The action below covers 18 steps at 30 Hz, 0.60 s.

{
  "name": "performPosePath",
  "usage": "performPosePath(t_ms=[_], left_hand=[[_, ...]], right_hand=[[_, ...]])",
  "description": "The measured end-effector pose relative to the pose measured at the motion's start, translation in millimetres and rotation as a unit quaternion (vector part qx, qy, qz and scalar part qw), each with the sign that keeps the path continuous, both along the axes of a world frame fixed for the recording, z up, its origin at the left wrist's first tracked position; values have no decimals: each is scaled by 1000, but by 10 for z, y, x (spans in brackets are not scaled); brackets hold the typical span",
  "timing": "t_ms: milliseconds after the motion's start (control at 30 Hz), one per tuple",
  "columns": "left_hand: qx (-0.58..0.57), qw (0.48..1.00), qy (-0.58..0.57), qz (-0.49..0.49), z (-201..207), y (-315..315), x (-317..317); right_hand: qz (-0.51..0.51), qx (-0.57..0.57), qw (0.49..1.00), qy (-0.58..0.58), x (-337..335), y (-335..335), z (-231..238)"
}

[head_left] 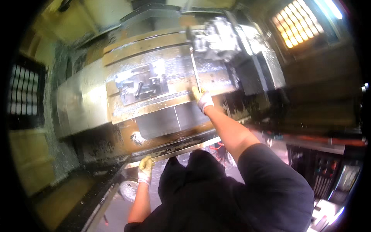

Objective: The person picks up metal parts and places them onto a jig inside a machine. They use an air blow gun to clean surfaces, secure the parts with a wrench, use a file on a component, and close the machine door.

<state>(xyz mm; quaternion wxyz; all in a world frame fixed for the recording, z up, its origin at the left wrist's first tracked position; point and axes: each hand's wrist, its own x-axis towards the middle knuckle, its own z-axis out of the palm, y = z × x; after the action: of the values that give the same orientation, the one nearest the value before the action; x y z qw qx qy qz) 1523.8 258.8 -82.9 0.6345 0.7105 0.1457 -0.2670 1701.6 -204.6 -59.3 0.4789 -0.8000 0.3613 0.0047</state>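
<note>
My right hand (202, 99), in a white glove with yellowed fingers, reaches over the front of a machine bed. It is closed round the near end of a long thin rod (194, 68). The rod points away from me, and its dark far end is blurred beside a shiny metal fixture (216, 38). My left hand (145, 168), gloved alike, is low at the left, with its fingers curled at the machine's front ledge (183, 150). Left of the rod, a metal plate with clamps (142, 83) sits on the slotted table (177, 83).
A silvery metal cover (83, 98) flanks the table on the left. Grey panels (162, 120) lie below its near edge. A barred window (26, 91) is at the far left, with a lit one (297, 23) at upper right. A control panel (328, 174) stands at lower right.
</note>
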Motion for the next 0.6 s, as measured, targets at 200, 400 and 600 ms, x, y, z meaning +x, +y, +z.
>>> performPosePath(t_ms=[200, 400, 600], left_hand=[[-5, 986, 96, -133, -216, -62, 313], [44, 961, 72, -265, 12, -941, 768], [84, 938, -2, -336, 508, -1507, 849]], right_hand=[[5, 264, 940, 214, -2811, 108, 648], [-389, 182, 898, 99, -5131, 346, 1220], [-426, -151, 892, -1, -5489, -944, 1111]])
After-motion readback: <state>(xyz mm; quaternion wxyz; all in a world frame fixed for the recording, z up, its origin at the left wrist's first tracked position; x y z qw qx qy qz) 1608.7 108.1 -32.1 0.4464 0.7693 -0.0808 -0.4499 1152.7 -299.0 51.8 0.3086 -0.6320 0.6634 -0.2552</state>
